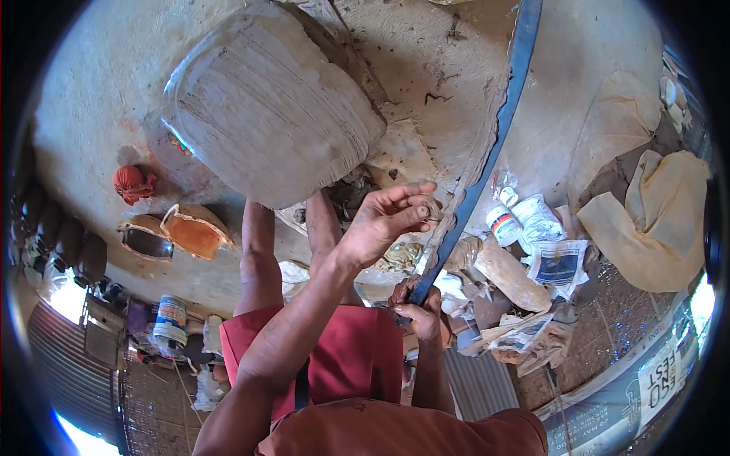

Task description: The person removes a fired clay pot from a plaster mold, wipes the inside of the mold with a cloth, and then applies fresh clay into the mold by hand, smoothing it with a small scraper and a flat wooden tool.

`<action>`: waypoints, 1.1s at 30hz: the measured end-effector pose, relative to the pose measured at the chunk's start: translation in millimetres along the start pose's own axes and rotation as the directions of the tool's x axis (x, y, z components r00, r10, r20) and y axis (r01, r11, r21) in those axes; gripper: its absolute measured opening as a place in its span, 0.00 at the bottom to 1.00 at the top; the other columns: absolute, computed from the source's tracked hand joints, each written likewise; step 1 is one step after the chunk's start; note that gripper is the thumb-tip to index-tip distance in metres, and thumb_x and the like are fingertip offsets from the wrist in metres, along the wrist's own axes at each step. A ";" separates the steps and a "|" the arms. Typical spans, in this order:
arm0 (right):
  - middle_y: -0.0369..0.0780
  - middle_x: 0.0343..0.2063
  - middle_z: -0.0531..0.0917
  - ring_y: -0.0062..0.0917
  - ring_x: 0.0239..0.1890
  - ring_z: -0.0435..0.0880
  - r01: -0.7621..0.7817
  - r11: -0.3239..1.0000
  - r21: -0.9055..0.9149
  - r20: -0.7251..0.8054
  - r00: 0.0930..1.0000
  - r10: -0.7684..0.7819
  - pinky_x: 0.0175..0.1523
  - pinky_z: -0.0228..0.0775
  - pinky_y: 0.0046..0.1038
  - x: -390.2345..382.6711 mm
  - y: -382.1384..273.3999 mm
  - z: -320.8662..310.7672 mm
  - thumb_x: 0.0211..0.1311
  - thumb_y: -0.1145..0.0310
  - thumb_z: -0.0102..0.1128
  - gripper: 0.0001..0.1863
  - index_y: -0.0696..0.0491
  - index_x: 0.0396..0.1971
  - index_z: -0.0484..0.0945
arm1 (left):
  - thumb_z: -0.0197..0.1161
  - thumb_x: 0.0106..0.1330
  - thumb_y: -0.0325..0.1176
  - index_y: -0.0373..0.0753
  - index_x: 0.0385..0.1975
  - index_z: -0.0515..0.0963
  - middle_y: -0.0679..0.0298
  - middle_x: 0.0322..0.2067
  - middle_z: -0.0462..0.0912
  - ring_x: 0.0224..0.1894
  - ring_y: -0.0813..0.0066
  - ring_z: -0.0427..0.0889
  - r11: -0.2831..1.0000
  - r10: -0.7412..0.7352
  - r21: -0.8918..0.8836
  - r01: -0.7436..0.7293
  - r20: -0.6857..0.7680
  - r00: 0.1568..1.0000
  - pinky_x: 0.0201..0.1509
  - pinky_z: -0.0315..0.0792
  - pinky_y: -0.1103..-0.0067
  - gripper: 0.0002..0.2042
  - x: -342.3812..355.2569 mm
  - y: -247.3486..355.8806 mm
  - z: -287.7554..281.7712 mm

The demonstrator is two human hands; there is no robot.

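Note:
My right hand is wrapped round the near end of a long, narrow blue strip, which slants away to the upper right. Wet grey clay clings in a ragged line along the strip's left edge. My left hand is beside that edge, thumb and fingers closed in a pinch on a bit of clay. Ahead of my knees lies a broad, flat grey clay slab with long streaks scored across its surface.
Left of my legs are a red cloth bundle and two hollow pottery pieces, one orange inside, one dark. To the right lie a white tub, plastic bags, papers and a tan cloth. A paint bucket stands behind left.

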State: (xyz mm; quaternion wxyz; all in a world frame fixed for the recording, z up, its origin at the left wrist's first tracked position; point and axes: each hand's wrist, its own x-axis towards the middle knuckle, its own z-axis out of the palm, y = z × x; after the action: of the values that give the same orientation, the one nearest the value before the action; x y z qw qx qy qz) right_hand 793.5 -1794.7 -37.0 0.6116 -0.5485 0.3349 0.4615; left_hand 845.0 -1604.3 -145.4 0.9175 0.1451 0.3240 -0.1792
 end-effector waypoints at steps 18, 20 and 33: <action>0.40 0.23 0.69 0.29 0.24 0.69 0.200 0.938 0.284 -0.054 0.980 -0.192 0.31 0.69 0.35 -1.8 -39.8 17.9 0.48 0.78 0.59 0.12 0.56 0.35 0.70 | 0.60 0.67 0.23 0.33 0.30 0.84 0.61 0.32 0.86 0.32 0.79 0.80 0.870 0.457 0.381 -0.312 -0.388 0.800 0.41 0.76 0.79 0.06 95.4 36.6 46.4; 0.40 0.23 0.68 0.29 0.24 0.68 0.211 0.930 0.300 -0.054 0.977 -0.204 0.32 0.69 0.35 -0.5 -40.7 1.1 0.48 0.78 0.59 0.12 0.56 0.35 0.70 | 0.60 0.72 0.28 0.30 0.41 0.85 0.64 0.33 0.86 0.33 0.80 0.81 0.830 0.486 0.466 -0.306 -0.337 0.806 0.43 0.77 0.82 0.09 121.3 73.8 37.7; 0.37 0.24 0.76 0.24 0.22 0.78 0.127 0.989 0.077 -0.272 0.957 -0.102 0.29 0.72 0.28 30.0 -68.9 11.4 0.49 0.74 0.64 0.11 0.58 0.33 0.74 | 0.59 0.62 0.25 0.38 0.58 0.79 0.43 0.30 0.84 0.31 0.43 0.84 0.087 0.554 0.984 -0.158 0.084 0.828 0.39 0.78 0.63 0.22 158.4 36.1 28.6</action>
State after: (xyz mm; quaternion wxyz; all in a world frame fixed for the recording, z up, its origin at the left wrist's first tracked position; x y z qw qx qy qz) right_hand 867.0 -1775.7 -37.5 0.6117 -0.5948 0.4034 0.3306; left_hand 990.8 -1620.1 -220.9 0.5627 0.7898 0.2295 -0.0831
